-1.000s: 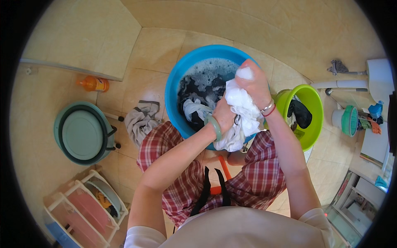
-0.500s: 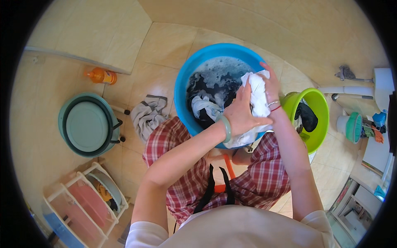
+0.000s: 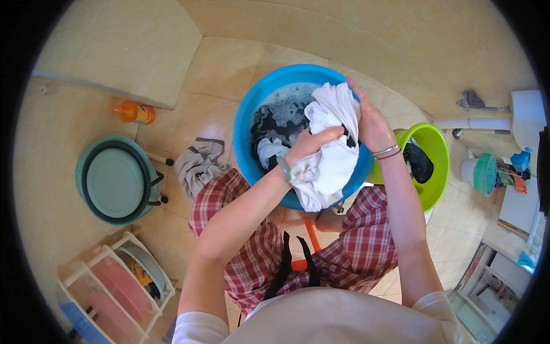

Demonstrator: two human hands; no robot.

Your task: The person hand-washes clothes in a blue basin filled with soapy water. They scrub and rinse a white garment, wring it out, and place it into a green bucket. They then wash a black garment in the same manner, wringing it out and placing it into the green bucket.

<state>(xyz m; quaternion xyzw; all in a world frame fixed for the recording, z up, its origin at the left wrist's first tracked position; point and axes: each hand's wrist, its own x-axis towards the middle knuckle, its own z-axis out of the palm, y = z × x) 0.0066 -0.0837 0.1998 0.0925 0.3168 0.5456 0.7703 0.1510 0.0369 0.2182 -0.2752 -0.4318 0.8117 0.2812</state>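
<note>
A bunched white garment [image 3: 327, 172] with a small dark patch is held up over the right side of a blue basin [image 3: 243, 114]. Its lower end hangs over the near rim. My left hand [image 3: 309, 146] is closed round the cloth, thumb across its front. My right hand [image 3: 375, 125] presses the garment from the right, fingers fairly straight along its edge and thumb hidden by the fabric. Dark, sudsy water [image 3: 286, 106] fills the basin, where a light cloth [image 3: 271, 150] lies partly sunk at the left.
Right of the basin stands a lime-green bucket [image 3: 439, 169] with dark cloth [image 3: 418, 162] inside. A grey garment [image 3: 197, 166] lies on the floor at left. Farther left are an orange bottle [image 3: 134, 112], a teal basin [image 3: 86, 183] and a cream rack [image 3: 114, 278].
The white garment has been spread and turned in my hands, showing a dark patch. My left hand has shifted left and toward me; my right hand has moved to the cloth's outer edge.
</note>
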